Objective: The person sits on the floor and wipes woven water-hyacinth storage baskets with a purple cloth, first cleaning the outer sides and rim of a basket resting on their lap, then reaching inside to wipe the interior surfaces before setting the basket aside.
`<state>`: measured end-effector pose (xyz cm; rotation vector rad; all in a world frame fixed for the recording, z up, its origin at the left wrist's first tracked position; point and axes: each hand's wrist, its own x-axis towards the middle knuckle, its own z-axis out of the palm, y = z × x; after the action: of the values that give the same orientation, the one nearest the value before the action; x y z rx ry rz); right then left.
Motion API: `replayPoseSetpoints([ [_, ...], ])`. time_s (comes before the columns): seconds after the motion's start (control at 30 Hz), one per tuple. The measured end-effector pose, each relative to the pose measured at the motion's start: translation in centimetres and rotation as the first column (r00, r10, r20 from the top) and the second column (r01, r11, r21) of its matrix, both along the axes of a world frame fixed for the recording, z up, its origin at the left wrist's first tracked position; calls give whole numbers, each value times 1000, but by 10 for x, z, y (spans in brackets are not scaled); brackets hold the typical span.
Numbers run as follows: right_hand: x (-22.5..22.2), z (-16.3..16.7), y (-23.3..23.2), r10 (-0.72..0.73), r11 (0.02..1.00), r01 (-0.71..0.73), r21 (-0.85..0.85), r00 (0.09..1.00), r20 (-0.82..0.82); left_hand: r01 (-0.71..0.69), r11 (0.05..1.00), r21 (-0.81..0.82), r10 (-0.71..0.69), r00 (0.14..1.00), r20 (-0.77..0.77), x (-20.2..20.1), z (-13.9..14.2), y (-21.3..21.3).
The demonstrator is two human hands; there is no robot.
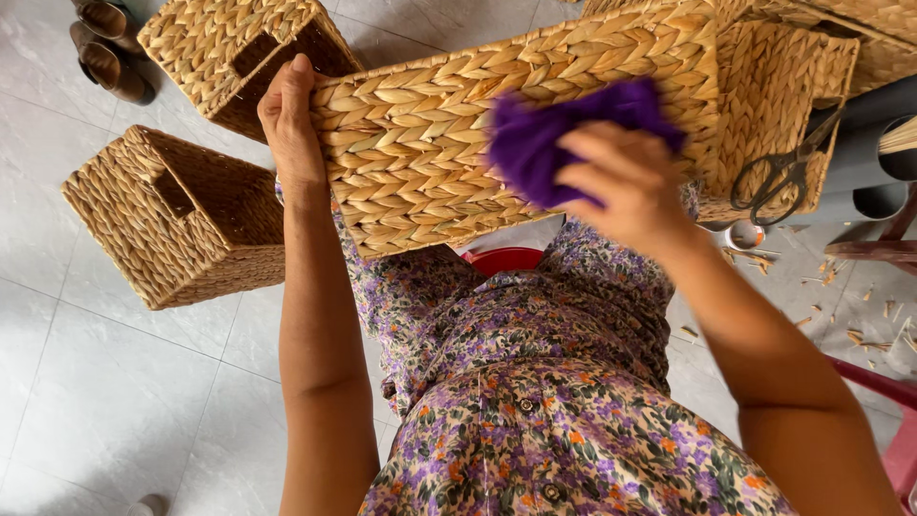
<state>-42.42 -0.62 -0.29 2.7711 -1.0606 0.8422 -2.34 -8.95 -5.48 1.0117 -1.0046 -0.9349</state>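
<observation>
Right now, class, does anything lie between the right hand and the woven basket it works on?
Yes: a purple cloth lies bunched under the right hand, pressed against the woven basket. The left hand grips the basket's edge directly.

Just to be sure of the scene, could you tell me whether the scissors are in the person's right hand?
No, the scissors hang on a basket; the right hand holds a purple cloth.

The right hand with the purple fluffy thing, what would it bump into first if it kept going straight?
Almost surely the woven basket. The right hand presses a purple cloth against the basket's side, so the cloth already meets the weave; nothing else shows between.
</observation>
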Motion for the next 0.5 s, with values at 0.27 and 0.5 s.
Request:
replayPoseSetpoints([
  [0.27,-35,-8,-6,-229,973,228,23,972,51,-10,1000,-14,10,1000,-13,0,-4,-2],
  [0.5,97,-9,-8,15,1000,-15,12,998,59,-10,999,-42,8,999,-36,2,-8,-2],
])
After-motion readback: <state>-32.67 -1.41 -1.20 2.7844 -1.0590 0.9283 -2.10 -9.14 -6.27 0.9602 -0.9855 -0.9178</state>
